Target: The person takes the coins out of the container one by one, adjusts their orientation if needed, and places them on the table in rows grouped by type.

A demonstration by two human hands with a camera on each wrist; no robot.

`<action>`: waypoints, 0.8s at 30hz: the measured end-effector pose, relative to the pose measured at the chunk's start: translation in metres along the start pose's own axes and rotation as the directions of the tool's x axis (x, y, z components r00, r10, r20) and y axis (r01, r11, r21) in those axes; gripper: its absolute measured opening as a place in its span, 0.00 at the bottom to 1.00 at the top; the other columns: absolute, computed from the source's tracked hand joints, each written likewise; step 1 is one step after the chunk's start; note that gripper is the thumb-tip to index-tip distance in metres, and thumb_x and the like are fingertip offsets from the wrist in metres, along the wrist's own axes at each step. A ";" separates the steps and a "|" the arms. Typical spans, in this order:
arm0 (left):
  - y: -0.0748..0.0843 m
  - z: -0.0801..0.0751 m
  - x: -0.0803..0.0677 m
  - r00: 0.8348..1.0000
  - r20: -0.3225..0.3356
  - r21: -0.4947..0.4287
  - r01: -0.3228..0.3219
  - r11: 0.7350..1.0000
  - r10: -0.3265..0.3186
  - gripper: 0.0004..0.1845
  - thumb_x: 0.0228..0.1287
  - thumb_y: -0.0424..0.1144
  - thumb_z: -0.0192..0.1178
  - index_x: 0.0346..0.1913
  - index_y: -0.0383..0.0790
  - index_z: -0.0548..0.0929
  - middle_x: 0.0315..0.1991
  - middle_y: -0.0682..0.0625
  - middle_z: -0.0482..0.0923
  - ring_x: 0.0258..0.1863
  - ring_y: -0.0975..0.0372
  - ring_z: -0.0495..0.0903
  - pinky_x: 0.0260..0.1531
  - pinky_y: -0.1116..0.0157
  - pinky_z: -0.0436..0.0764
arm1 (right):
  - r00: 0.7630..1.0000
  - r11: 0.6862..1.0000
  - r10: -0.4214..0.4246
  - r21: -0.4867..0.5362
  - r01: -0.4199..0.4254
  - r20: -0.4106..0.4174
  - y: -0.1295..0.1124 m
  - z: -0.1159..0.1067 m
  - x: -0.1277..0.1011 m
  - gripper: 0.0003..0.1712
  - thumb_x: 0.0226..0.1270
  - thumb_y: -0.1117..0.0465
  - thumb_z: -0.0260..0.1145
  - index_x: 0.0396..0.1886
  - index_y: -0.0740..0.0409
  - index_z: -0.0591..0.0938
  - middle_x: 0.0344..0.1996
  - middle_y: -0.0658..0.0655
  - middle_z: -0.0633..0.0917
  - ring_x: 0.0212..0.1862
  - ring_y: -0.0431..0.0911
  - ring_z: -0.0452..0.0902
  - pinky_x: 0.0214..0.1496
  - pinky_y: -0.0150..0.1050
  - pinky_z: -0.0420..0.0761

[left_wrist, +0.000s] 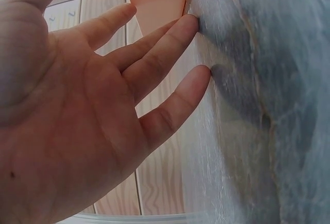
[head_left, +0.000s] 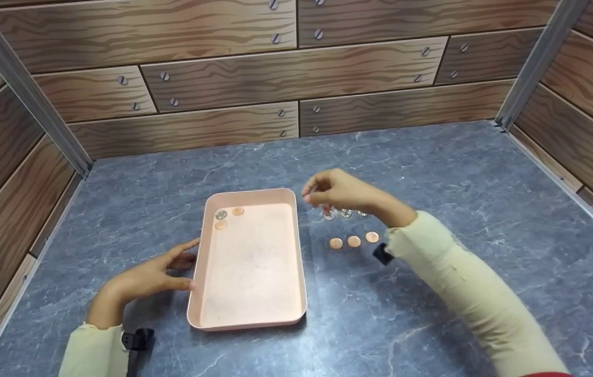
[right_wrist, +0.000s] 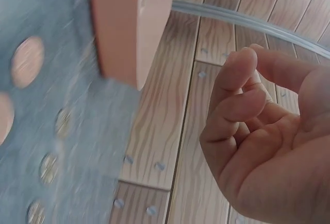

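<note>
A pink rectangular tray (head_left: 249,262) lies on the table. In its far left corner are a silver coin (head_left: 221,214) and two copper coins (head_left: 238,211). My left hand (head_left: 147,275) rests against the tray's left wall, thumb and fingers spread and fairly straight. Just beyond the tray's right rim, my right hand (head_left: 346,191) is raised with thumb and forefinger pinched together. A small greyish sliver of a coin (head_left: 313,190) shows between those fingertips in the head view; the right wrist view hides it behind the fingers.
Right of the tray lie a row of three silver coins (head_left: 346,213), partly under my right hand, and a nearer row of three copper coins (head_left: 354,241). Wood-patterned walls (head_left: 223,94) enclose the blue-grey marbled table (head_left: 359,335) at the back and sides.
</note>
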State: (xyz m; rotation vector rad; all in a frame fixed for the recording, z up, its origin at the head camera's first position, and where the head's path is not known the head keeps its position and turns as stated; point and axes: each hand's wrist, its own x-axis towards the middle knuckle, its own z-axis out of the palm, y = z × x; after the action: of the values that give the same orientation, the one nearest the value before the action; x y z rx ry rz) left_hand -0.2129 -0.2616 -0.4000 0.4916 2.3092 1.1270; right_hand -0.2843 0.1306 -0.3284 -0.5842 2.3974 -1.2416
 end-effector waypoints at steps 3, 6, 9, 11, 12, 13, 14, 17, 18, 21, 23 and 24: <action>0.000 0.000 0.000 1.000 -0.005 0.003 0.008 1.000 -0.008 0.50 0.60 0.47 0.66 0.78 0.44 0.46 0.70 0.29 0.59 0.69 0.38 0.62 0.62 0.43 0.71 | 1.000 1.000 -0.008 -0.002 0.008 0.006 -0.011 0.009 0.011 0.14 0.67 0.63 0.61 0.49 0.65 0.80 0.30 0.52 0.81 0.24 0.39 0.74 0.24 0.26 0.73; 0.001 0.000 0.001 1.000 -0.009 0.005 0.013 1.000 -0.013 0.50 0.60 0.47 0.67 0.77 0.44 0.46 0.70 0.29 0.59 0.69 0.38 0.62 0.62 0.43 0.71 | 1.000 1.000 -0.018 -0.004 0.018 0.021 -0.019 0.019 0.022 0.14 0.68 0.63 0.61 0.50 0.66 0.80 0.29 0.51 0.80 0.24 0.39 0.74 0.24 0.26 0.73; 0.001 0.000 0.001 1.000 -0.014 0.009 0.014 1.000 -0.014 0.50 0.59 0.48 0.67 0.77 0.45 0.47 0.70 0.29 0.59 0.68 0.38 0.63 0.62 0.43 0.71 | 0.999 1.000 -0.030 0.006 0.030 0.039 -0.027 0.028 0.033 0.15 0.68 0.64 0.61 0.51 0.66 0.79 0.29 0.52 0.80 0.23 0.38 0.74 0.23 0.26 0.72; 0.000 0.001 0.001 1.000 -0.015 0.009 0.010 1.000 -0.010 0.50 0.59 0.48 0.67 0.77 0.45 0.47 0.70 0.29 0.59 0.68 0.38 0.63 0.62 0.43 0.70 | 0.998 0.999 -0.036 0.015 0.035 0.050 -0.033 0.033 0.040 0.14 0.68 0.63 0.61 0.51 0.65 0.79 0.30 0.52 0.80 0.24 0.38 0.74 0.22 0.25 0.71; 0.000 0.001 0.001 1.000 -0.017 0.010 0.009 1.000 -0.009 0.50 0.59 0.48 0.67 0.77 0.44 0.47 0.70 0.29 0.59 0.68 0.38 0.63 0.62 0.43 0.70 | 0.998 0.999 -0.039 0.015 0.038 0.055 -0.036 0.036 0.043 0.14 0.68 0.63 0.61 0.51 0.64 0.79 0.30 0.53 0.81 0.23 0.38 0.74 0.22 0.25 0.70; 0.000 0.000 0.001 1.000 -0.017 0.009 0.007 1.000 -0.007 0.50 0.59 0.48 0.67 0.77 0.44 0.47 0.70 0.29 0.59 0.68 0.38 0.63 0.62 0.43 0.70 | 0.997 0.999 -0.042 0.018 0.041 0.062 -0.040 0.038 0.046 0.14 0.68 0.63 0.61 0.51 0.64 0.79 0.31 0.53 0.81 0.24 0.39 0.75 0.22 0.26 0.69; -0.001 0.000 0.001 1.000 -0.018 0.002 0.009 1.000 -0.009 0.50 0.59 0.47 0.67 0.77 0.45 0.47 0.70 0.29 0.59 0.68 0.38 0.63 0.62 0.42 0.70 | 0.997 0.999 -0.044 0.022 0.043 0.066 -0.043 0.041 0.050 0.14 0.68 0.62 0.61 0.51 0.63 0.79 0.31 0.53 0.82 0.24 0.39 0.75 0.22 0.26 0.69; -0.001 0.000 0.000 1.000 -0.016 -0.002 0.000 1.000 0.000 0.50 0.60 0.47 0.67 0.77 0.44 0.47 0.70 0.29 0.59 0.68 0.38 0.63 0.62 0.43 0.70 | 0.996 0.998 -0.051 0.044 0.048 0.074 -0.052 0.047 0.059 0.13 0.69 0.62 0.61 0.50 0.61 0.79 0.31 0.53 0.82 0.24 0.39 0.75 0.23 0.27 0.69; -0.002 0.000 0.000 1.000 -0.013 -0.004 -0.004 1.000 0.004 0.50 0.60 0.47 0.67 0.77 0.44 0.47 0.70 0.29 0.59 0.68 0.38 0.63 0.62 0.43 0.70 | 0.996 0.997 -0.053 0.060 0.048 0.076 -0.054 0.048 0.062 0.13 0.69 0.62 0.61 0.50 0.61 0.79 0.30 0.53 0.83 0.24 0.39 0.76 0.23 0.27 0.69; -0.002 -0.001 0.000 1.000 -0.009 -0.003 -0.010 1.000 0.010 0.50 0.60 0.47 0.67 0.77 0.43 0.47 0.70 0.29 0.59 0.68 0.37 0.63 0.61 0.43 0.71 | 0.996 0.992 -0.052 0.123 0.042 0.078 -0.060 0.053 0.070 0.12 0.69 0.62 0.61 0.50 0.60 0.80 0.31 0.54 0.83 0.24 0.39 0.76 0.23 0.28 0.69; -0.002 0.000 0.000 1.000 -0.006 -0.006 -0.010 1.000 0.010 0.50 0.60 0.46 0.67 0.77 0.43 0.47 0.70 0.29 0.59 0.68 0.37 0.63 0.61 0.44 0.72 | 0.996 0.986 -0.048 0.160 0.036 0.073 -0.063 0.055 0.075 0.12 0.70 0.61 0.61 0.50 0.58 0.80 0.31 0.53 0.83 0.25 0.40 0.76 0.24 0.29 0.71; -0.001 0.000 0.001 1.000 -0.005 -0.006 -0.009 1.000 0.009 0.50 0.60 0.47 0.67 0.77 0.43 0.47 0.70 0.29 0.59 0.68 0.37 0.62 0.61 0.44 0.72 | 0.997 0.984 -0.048 0.175 0.036 0.068 -0.064 0.056 0.077 0.12 0.70 0.61 0.60 0.50 0.57 0.80 0.32 0.53 0.83 0.25 0.40 0.77 0.24 0.29 0.72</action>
State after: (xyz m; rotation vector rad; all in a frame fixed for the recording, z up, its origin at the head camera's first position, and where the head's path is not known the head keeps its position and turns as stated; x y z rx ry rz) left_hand -0.2136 -0.2620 -0.4011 0.4980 2.3098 1.1399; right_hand -0.3090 0.0189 -0.3164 -0.6177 2.2007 -1.4051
